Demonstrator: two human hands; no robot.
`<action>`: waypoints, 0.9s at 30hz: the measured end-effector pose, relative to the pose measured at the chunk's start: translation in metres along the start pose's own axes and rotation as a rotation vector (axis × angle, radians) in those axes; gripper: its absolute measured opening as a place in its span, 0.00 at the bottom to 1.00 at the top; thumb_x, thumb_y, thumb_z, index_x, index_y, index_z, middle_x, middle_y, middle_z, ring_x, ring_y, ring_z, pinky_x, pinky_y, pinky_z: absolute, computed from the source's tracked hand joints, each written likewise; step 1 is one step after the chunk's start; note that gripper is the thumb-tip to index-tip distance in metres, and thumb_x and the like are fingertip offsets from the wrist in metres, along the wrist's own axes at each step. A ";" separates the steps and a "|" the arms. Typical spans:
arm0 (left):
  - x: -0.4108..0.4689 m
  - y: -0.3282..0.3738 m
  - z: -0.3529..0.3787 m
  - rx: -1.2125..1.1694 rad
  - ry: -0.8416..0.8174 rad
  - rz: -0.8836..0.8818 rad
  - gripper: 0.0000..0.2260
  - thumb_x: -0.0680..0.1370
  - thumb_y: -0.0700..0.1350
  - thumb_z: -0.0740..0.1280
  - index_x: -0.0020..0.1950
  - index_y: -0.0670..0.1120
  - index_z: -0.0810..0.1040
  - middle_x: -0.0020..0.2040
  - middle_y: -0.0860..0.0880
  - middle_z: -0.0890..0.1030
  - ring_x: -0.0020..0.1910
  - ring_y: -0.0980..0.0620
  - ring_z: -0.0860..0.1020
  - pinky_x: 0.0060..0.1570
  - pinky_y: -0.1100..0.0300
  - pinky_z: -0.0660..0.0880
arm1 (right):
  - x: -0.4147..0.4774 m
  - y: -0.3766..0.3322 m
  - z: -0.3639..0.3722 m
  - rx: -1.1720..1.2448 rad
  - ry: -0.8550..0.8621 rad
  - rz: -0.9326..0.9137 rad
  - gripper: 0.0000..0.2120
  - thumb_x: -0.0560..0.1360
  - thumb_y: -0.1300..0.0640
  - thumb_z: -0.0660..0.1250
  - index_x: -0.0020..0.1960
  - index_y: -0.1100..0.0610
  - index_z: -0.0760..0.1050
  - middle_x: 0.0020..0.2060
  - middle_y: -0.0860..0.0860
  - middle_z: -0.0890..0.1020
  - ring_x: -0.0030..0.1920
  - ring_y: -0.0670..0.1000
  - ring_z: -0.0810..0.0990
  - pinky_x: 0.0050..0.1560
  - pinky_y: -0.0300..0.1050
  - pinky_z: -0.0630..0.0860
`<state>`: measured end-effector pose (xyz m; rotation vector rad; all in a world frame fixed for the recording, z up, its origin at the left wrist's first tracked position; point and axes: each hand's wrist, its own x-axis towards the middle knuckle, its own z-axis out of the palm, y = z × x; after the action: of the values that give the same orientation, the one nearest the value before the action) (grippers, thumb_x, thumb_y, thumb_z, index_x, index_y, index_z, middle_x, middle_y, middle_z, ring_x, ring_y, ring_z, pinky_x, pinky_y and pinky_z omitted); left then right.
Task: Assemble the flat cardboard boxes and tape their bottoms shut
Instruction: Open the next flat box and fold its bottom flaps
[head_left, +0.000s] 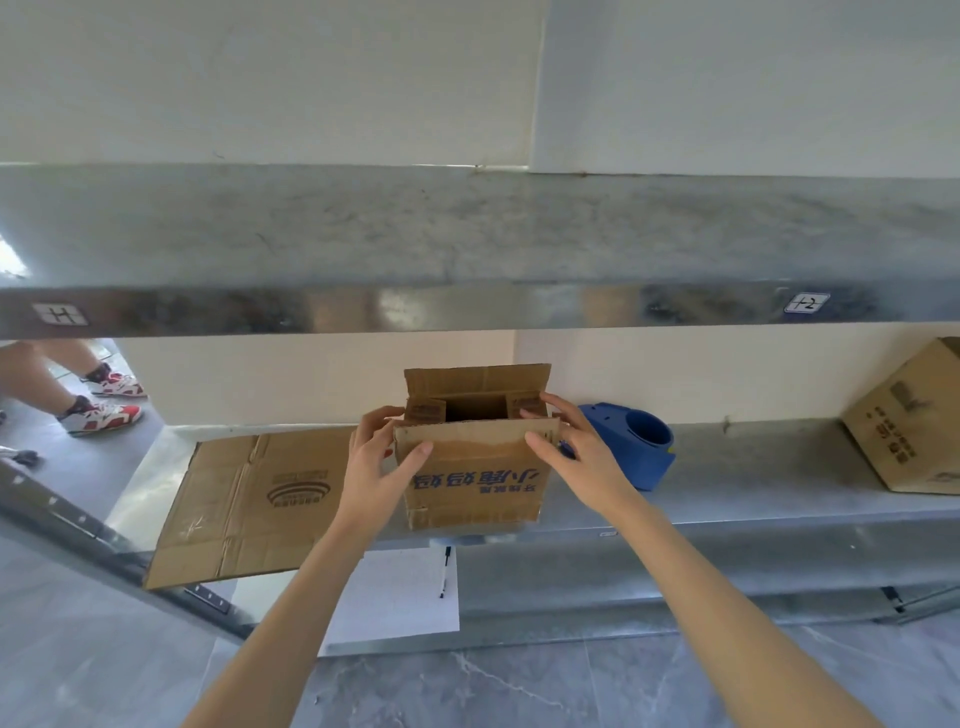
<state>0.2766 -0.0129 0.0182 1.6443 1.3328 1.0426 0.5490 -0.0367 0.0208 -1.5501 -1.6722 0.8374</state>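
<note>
Head view shows the small cardboard box (475, 488) standing on the metal shelf (753, 483), straight ahead of the person and centred between the two forearms. Its open end faces up and its printing reads upside down, so this is probably the bottom. The longer side of the opening runs left to right across the person.

The hands are apart, one at each short end. The left hand (374, 457) grips the left top corner with its thumb on the front flap (472, 441). The right hand (576, 447) grips the right top corner the same way, its fingers reaching over toward the small side flap. The two short flaps look tipped inward, while the front flap and rear flap (475, 379) stand up.

Closing the end likely means folding those two long flaps toward each other, so the seam would run left to right. The blue tape dispenser (644, 447) sits just beyond the right hand, making that hand the nearer one for taping. A flat box (244, 504) lies to the left, overhanging the shelf edge.
</note>
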 end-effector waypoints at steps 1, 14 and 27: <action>0.003 0.000 -0.001 -0.003 0.007 0.006 0.14 0.73 0.59 0.68 0.55 0.55 0.77 0.65 0.57 0.69 0.67 0.52 0.69 0.63 0.46 0.76 | 0.001 -0.001 -0.001 -0.011 0.010 0.014 0.15 0.75 0.35 0.60 0.55 0.39 0.78 0.70 0.30 0.63 0.71 0.38 0.65 0.69 0.43 0.66; 0.030 -0.003 -0.013 0.050 -0.096 0.157 0.41 0.74 0.42 0.75 0.79 0.56 0.54 0.75 0.62 0.64 0.73 0.57 0.64 0.68 0.54 0.64 | 0.014 -0.015 -0.005 0.021 0.086 -0.004 0.40 0.76 0.57 0.72 0.79 0.41 0.53 0.75 0.37 0.60 0.74 0.40 0.61 0.70 0.41 0.61; 0.029 -0.013 -0.009 0.063 -0.091 0.199 0.16 0.75 0.44 0.74 0.62 0.50 0.79 0.64 0.60 0.70 0.64 0.64 0.71 0.63 0.58 0.73 | 0.008 -0.007 0.003 -0.032 0.040 0.049 0.18 0.78 0.44 0.67 0.66 0.43 0.72 0.72 0.34 0.63 0.71 0.36 0.61 0.67 0.39 0.62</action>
<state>0.2674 0.0181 0.0134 1.8790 1.1717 1.0347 0.5420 -0.0288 0.0255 -1.6251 -1.6322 0.8028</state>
